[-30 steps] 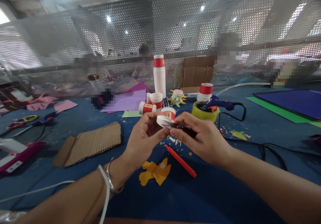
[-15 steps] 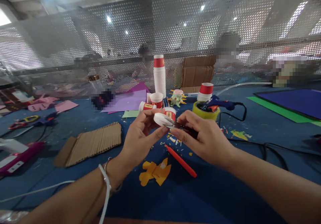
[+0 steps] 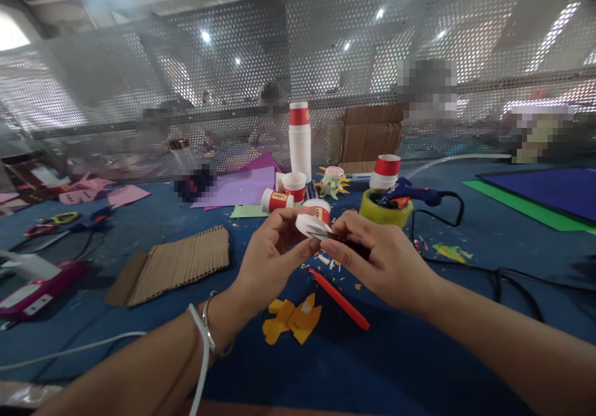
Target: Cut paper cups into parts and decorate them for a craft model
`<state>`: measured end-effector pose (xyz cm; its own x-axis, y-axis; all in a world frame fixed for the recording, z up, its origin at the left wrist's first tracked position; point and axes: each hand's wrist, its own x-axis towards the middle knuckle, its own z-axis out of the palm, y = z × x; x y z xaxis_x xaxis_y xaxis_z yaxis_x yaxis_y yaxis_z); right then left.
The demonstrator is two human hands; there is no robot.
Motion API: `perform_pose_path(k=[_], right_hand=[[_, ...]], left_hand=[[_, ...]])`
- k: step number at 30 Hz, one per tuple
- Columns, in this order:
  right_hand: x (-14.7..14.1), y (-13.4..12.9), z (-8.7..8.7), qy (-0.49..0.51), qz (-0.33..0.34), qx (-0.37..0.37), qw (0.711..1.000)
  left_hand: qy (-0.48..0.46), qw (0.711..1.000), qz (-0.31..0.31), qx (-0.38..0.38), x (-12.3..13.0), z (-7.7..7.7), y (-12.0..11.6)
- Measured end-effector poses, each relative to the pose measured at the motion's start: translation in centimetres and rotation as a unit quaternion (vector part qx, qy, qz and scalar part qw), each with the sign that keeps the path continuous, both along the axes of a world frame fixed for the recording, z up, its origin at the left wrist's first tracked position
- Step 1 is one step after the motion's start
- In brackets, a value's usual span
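My left hand (image 3: 274, 257) pinches a small white round piece (image 3: 307, 225), which looks like the bottom part of a paper cup. In my right hand (image 3: 379, 257) is a dark, thin-bladed tool that looks like scissors (image 3: 333, 236), its tip against the white piece. The handle is mostly hidden by my fingers. Just behind the piece stands a red and white paper cup (image 3: 321, 208). Below my hands lie a red marker (image 3: 339, 299) and orange paper cutouts (image 3: 292, 320), with small white scraps around.
Corrugated cardboard (image 3: 179, 264) and a magenta glue gun (image 3: 44, 289) lie left. A tall cup stack (image 3: 300, 146) stands behind. Yellow tape (image 3: 384, 210) with a blue glue gun (image 3: 414, 192) on it sits right, its black cable (image 3: 484, 270) trailing across the blue table.
The whole view has shifted slightly, so things appear a little further right. The white piece is tilted slightly differently at the blade; both hands keep their hold.
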<state>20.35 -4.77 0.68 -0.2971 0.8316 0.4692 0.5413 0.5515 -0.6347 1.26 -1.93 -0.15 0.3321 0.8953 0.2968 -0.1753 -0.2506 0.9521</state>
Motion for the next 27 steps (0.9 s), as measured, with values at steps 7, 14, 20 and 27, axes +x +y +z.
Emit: perform_pose_path(k=[7,14,20,27], right_hand=[[-0.07,-0.02,0.00,-0.001,-0.015,-0.021,1.000],[-0.15,-0.07,0.29,-0.009,-0.027,-0.024,0.999],[-0.14,-0.14,0.17,-0.012,-0.023,-0.026,0.999],[-0.19,-0.20,0.10,-0.010,-0.015,-0.001,1.000]], left_hand=[[-0.026,0.999,-0.005,-0.019,0.27,-0.41,-0.13],[-0.039,0.999,-0.009,-0.013,0.29,-0.45,-0.19],[-0.035,0.999,-0.015,0.005,0.23,-0.38,-0.17],[-0.029,0.999,-0.017,0.005,0.16,-0.52,-0.06]])
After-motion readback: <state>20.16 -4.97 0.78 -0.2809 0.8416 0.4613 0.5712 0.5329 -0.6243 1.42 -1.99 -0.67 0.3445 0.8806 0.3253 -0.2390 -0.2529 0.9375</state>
